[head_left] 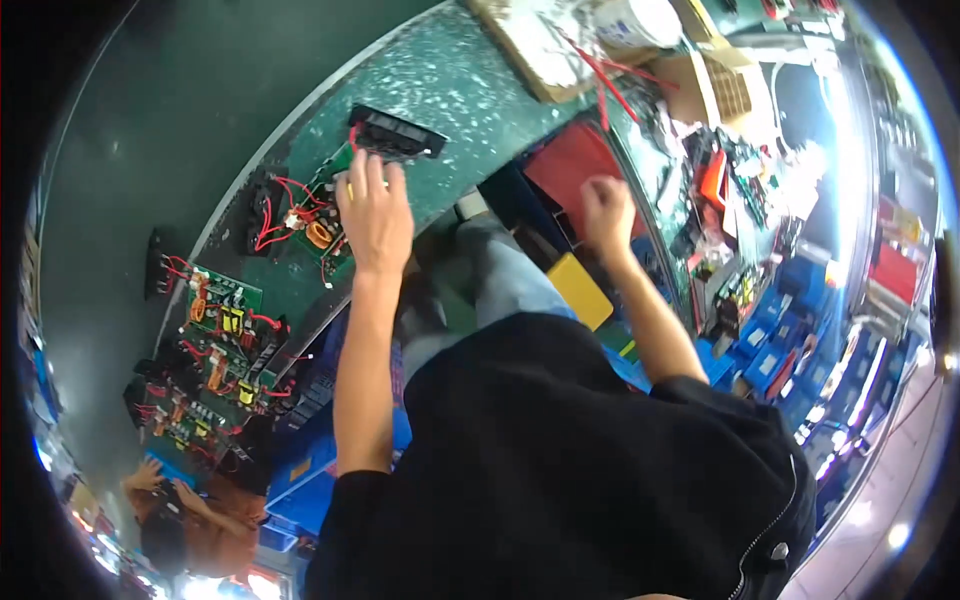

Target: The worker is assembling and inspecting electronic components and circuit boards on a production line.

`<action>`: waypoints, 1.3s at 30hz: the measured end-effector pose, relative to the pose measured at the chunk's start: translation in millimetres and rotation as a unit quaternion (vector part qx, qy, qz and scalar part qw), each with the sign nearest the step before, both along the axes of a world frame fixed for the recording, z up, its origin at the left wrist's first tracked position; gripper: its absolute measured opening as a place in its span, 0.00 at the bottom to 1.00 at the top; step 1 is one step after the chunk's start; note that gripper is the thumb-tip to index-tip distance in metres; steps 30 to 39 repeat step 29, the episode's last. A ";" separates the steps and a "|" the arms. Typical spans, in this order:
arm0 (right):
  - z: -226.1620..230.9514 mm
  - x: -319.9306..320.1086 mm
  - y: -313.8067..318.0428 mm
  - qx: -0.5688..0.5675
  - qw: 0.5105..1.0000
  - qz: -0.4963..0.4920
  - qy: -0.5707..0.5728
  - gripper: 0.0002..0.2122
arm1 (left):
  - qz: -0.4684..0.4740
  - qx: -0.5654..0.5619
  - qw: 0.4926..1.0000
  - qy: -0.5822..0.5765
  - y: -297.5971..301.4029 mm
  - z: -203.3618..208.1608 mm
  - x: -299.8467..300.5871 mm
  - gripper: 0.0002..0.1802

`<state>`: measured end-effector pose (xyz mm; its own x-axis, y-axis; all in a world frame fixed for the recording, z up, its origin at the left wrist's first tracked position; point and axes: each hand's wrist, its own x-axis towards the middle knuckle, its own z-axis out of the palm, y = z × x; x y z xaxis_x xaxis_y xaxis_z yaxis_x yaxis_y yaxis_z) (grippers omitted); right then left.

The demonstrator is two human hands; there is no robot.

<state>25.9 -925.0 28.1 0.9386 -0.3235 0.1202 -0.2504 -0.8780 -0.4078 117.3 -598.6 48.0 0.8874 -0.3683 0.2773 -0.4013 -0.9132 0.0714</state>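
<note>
While the left hand (373,215) lies flat with its fingers stretched over a green circuit board (322,215), its fingertips reach the black ribbed part (397,133) that stands at the far end of this board. The fingers are spread and press from above; they do not close around anything that I can see. The board rests on the green speckled counter (450,80), near the counter's front edge, and it carries red wires, copper coils and a yellow piece that shows just under the fingers.

The right hand (608,212) is in the air, away from the counter's front edge, above a red tray (572,160). Its fingers are curled together into a loose fist; whether they pinch something small, I cannot tell.

Along the front edge toward the left end of the counter, more boards of the same kind (225,310) lie in a row, close one after another, so there is little free room on that side. Beyond the black part, the counter surface is bare and glossy up to a flat cardboard piece (520,45) at the far edge.

Under the arms there are a yellow box (580,290) and blue bins (765,355). At the left end, another person's hands (150,480) are in view.
</note>
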 end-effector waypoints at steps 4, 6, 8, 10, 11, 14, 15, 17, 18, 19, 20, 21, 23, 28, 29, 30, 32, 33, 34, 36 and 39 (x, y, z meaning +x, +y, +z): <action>-20.8 7.9 -108.7 0.113 0.955 -0.273 -0.004 0.14 | 0.020 0.077 0.996 0.045 13.2 -6.1 -12.7 0.04; -29.8 4.6 -150.0 -0.092 0.942 -0.323 0.015 0.19 | 0.027 0.109 0.991 0.070 18.7 -5.4 -21.2 0.05; -41.2 -4.7 -190.2 -0.026 0.923 -0.369 0.105 0.29 | 0.037 0.088 0.993 0.076 13.2 -1.9 -32.2 0.06; -44.0 -11.0 -209.0 0.049 0.910 -0.382 0.155 0.34 | 0.068 0.049 0.990 0.112 9.7 1.1 -40.3 0.13; -45.4 -14.5 -213.7 0.053 0.909 -0.384 0.155 0.34 | 0.065 0.053 0.990 0.110 6.7 0.7 -43.8 0.13; -47.9 -19.6 -209.1 -0.003 0.925 -0.368 0.094 0.30 | 0.116 0.011 0.987 0.107 0.6 -3.9 -51.1 0.19; -45.5 -17.6 -204.7 -0.004 0.925 -0.369 0.094 0.30 | 0.115 0.011 0.988 0.107 -4.1 -3.0 -51.1 0.19; -37.2 -11.1 -198.1 -0.213 0.952 -0.205 -0.086 0.25 | 0.169 -0.004 0.981 0.094 -13.6 -1.6 -51.5 0.21; -27.6 -0.2 -195.0 -0.159 0.971 -0.137 -0.112 0.17 | 0.200 -0.005 0.972 0.123 -12.9 0.7 -52.6 0.22; -18.4 14.3 -192.5 -0.085 0.985 -0.138 -0.058 0.15 | 0.202 -0.004 0.972 0.123 -10.1 0.4 -52.6 0.22; -9.1 27.8 -192.9 -0.014 0.990 -0.142 -0.003 0.12 | 0.206 -0.012 0.971 0.117 -6.2 -2.0 -52.9 0.22; -1.5 43.6 -186.3 0.020 0.987 -0.157 0.002 0.11 | 0.212 -0.017 0.971 0.110 -1.4 -3.9 -53.6 0.22; 5.7 64.1 -175.4 -0.048 0.999 -0.020 -0.011 0.18 | 0.204 -0.024 0.973 0.105 7.9 -8.0 -55.6 0.22; 2.1 97.7 -176.4 0.018 0.977 -0.126 0.172 0.26 | 0.165 -0.033 0.981 0.100 7.7 -12.2 -48.7 0.22; 5.3 103.1 -176.1 0.095 0.952 -0.172 0.235 0.26 | 0.167 -0.026 0.979 0.114 10.3 -12.3 -48.5 0.23; 5.3 103.1 -176.1 0.095 0.952 -0.172 0.235 0.26 | 0.167 -0.026 0.979 0.114 10.3 -12.3 -48.5 0.23; 5.3 103.1 -176.1 0.095 0.952 -0.172 0.235 0.26 | 0.167 -0.026 0.979 0.114 10.3 -12.3 -48.5 0.23; 5.3 103.1 -176.1 0.095 0.952 -0.172 0.235 0.26 | 0.167 -0.026 0.979 0.114 10.3 -12.3 -48.5 0.23; 5.3 103.1 -176.1 0.095 0.952 -0.172 0.235 0.26 | 0.167 -0.026 0.979 0.114 10.3 -12.3 -48.5 0.23; 5.3 103.1 -176.1 0.095 0.952 -0.172 0.235 0.26 | 0.167 -0.026 0.979 0.114 10.3 -12.3 -48.5 0.23; 5.3 103.1 -176.1 0.095 0.952 -0.172 0.235 0.26 | 0.167 -0.026 0.979 0.114 10.3 -12.3 -48.5 0.23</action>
